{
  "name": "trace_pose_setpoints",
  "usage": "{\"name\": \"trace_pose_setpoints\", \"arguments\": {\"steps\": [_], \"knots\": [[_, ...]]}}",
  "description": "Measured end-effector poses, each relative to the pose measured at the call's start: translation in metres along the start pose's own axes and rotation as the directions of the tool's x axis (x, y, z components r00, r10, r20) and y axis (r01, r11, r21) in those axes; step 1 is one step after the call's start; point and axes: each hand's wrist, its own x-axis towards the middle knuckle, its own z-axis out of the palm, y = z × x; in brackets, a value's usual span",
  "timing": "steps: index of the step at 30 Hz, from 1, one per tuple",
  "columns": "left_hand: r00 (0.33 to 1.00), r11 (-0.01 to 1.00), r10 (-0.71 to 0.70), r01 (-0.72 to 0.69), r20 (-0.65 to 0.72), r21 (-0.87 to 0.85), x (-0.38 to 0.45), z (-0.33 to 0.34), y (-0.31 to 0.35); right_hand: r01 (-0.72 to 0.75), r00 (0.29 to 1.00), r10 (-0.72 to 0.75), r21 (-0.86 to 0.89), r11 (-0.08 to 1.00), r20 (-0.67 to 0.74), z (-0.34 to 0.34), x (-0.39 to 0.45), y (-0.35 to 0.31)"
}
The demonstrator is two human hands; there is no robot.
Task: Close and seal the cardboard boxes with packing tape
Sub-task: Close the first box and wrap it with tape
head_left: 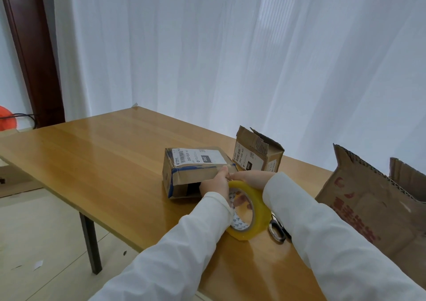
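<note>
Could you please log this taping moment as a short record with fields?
surface: light wooden table
box in work: small brown cardboard box with white shipping label, near side flap partly open
tape: yellowish clear packing tape roll, held above the table
left hand: at the box edge, seems to pinch the tape end
right hand: grips the roll from above
other boxes: small open-topped labelled box; large open box with red print
tool: scissors beside the roll, partly hidden

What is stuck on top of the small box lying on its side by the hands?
A white shipping label with a barcode and a dark patch covers most of the top of the box. Blue tape runs along its edges. The left hand hides part of the front flap.
</note>
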Motion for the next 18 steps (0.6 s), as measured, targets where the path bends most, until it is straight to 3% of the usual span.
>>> {"name": "trace_pose_setpoints", "arguments": {"steps": [5,8,13,18], "knots": [[1.0,1.0,-0.006,0.006,0.0,0.021,0.004,-0.005,0.004,-0.029,0.99,0.004,0.177,0.984,0.139,-0.011,-0.006,0.019],[0.997,0.999,-0.042,0.042,0.064,0.006,0.002,-0.006,0.007,-0.06,0.981,0.021,0.199,0.978,0.193,-0.017,-0.01,0.023],[0.985,0.991,-0.056,0.036,0.164,0.127,0.008,-0.007,0.008,-0.014,0.98,-0.02,0.171,0.985,0.197,-0.006,-0.022,0.013],[0.994,0.987,0.025,-0.042,0.109,0.157,0.005,-0.007,0.023,0.041,0.979,-0.086,0.232,0.972,0.185,0.0,-0.023,0.023]]}}
